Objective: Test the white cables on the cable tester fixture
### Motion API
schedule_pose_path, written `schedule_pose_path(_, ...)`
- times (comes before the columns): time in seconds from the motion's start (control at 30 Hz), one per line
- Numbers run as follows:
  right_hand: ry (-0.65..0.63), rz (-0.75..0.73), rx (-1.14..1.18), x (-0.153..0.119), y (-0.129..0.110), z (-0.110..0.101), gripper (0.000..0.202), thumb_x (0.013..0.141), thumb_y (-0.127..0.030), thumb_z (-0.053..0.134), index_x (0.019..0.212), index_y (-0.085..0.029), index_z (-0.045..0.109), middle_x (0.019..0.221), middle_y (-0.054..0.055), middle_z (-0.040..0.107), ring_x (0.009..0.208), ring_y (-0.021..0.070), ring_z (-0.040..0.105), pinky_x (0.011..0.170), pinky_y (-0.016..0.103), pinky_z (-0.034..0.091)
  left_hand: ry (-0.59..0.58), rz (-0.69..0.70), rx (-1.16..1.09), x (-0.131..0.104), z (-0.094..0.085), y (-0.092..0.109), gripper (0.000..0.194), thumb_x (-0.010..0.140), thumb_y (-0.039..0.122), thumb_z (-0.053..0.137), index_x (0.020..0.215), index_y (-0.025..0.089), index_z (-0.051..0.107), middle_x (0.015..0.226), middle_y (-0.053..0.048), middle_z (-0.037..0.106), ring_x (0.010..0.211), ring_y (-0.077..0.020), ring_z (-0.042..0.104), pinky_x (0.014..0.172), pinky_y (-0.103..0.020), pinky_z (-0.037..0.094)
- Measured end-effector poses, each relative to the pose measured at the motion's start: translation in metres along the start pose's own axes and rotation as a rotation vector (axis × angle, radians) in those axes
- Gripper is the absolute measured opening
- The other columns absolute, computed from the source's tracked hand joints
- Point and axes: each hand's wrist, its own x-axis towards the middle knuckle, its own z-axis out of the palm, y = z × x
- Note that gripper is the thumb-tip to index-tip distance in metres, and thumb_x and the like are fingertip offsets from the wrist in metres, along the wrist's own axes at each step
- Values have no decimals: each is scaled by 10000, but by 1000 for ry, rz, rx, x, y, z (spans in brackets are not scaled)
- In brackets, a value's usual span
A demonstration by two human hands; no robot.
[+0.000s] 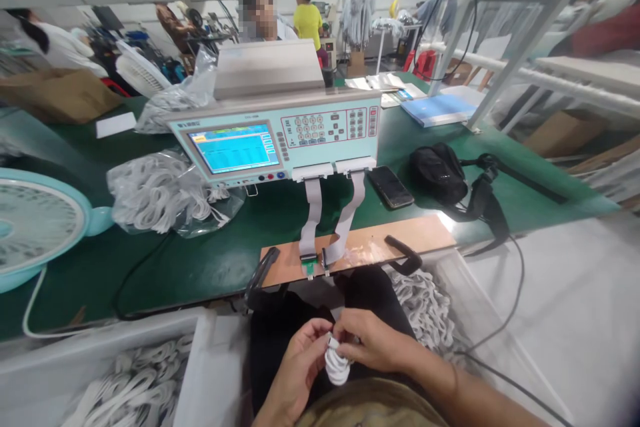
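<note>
Above the lap, a small coiled white cable (337, 367) is held between both hands. My left hand (300, 363) pinches it from the left, with thumb and fingers at its upper end. From the right, my right hand (367, 340) has its fingers closed on the same coil near the connector. Beyond the hands, a wooden board (370, 243) lies at the table's front edge, with a small green circuit board (310, 268) on it. Two grey ribbon cables (311, 213) run from there up to a light-blue tester (330, 127) with a lit screen.
White bins of coiled cables stand at left (195, 360) and right (480, 293). On the green table (210, 273) are a fan (45, 227), bagged cables (150, 193), a phone (391, 187), a black bag (437, 172) and a blue folder (437, 109). People are in the background.
</note>
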Motion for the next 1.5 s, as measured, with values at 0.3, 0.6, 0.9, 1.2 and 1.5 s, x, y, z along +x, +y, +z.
schedule_pose_path(0.3,429,228,607,38,11,13,236,778,-366,613,721,-190,467,636,-50,456,564,96,420,534,212,356,277,496,312,34,0,10,182,745,307,662,837,173,579,648,46,553,539,-86,495,485,-178,420)
schedule_pose_path(0.6,582,359,586,53,11,17,287,712,-409,668,673,-178,502,538,-56,453,481,90,396,462,213,322,15,220,-27,40,-8,26,283,683,233,694,940,121,650,777,-42,648,597,-114,570,506,-210,480)
schedule_pose_path(0.9,571,363,623,56,4,13,275,672,-401,689,664,-165,548,541,-39,523,477,96,439,468,219,349,62,195,-66,46,-9,23,309,630,265,762,874,104,663,715,-35,650,523,-96,561,455,-195,465)
schedule_pose_path(1.2,595,395,679,57,8,15,297,638,-409,718,632,-166,548,525,-33,550,463,108,480,465,226,362,135,277,75,54,-4,16,278,676,377,717,769,128,634,574,34,567,441,-73,459,400,-184,397)
schedule_pose_path(1.5,625,512,816,62,-4,11,345,579,-431,752,596,-148,555,500,-22,557,433,98,462,451,224,365,104,551,560,51,-11,29,282,818,401,555,824,144,669,712,-12,577,652,-147,523,607,-223,421)
